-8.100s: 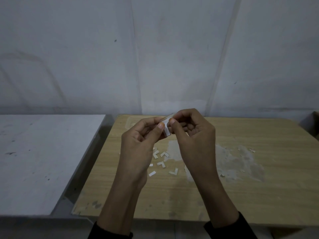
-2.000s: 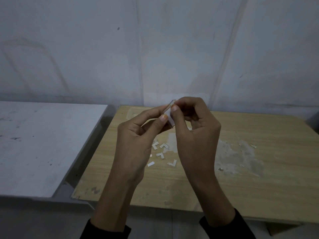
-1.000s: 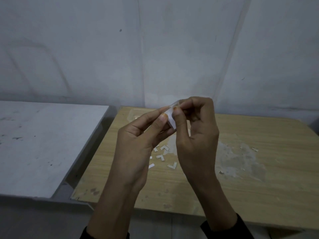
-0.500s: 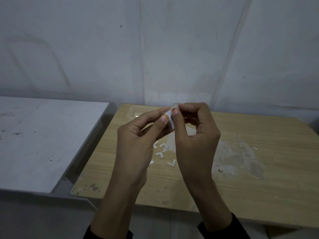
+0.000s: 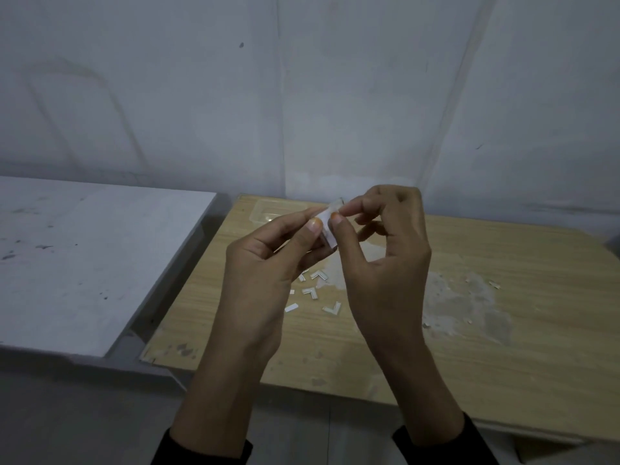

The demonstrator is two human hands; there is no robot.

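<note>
Left hand [image 5: 265, 263] and right hand [image 5: 385, 260] both pinch a small white strip [image 5: 327, 226] between thumb and forefinger, raised above the wooden table [image 5: 503, 347]. White L-shaped bits [image 5: 310, 292] lie on the table, below the strip.

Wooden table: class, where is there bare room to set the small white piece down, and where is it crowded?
Free: the wooden table along its near edge, below the white angle bits; its right side past the worn patch; the grey slab. Crowded: around the bits, beneath the left hand and right hand pinching the small white piece.
</note>
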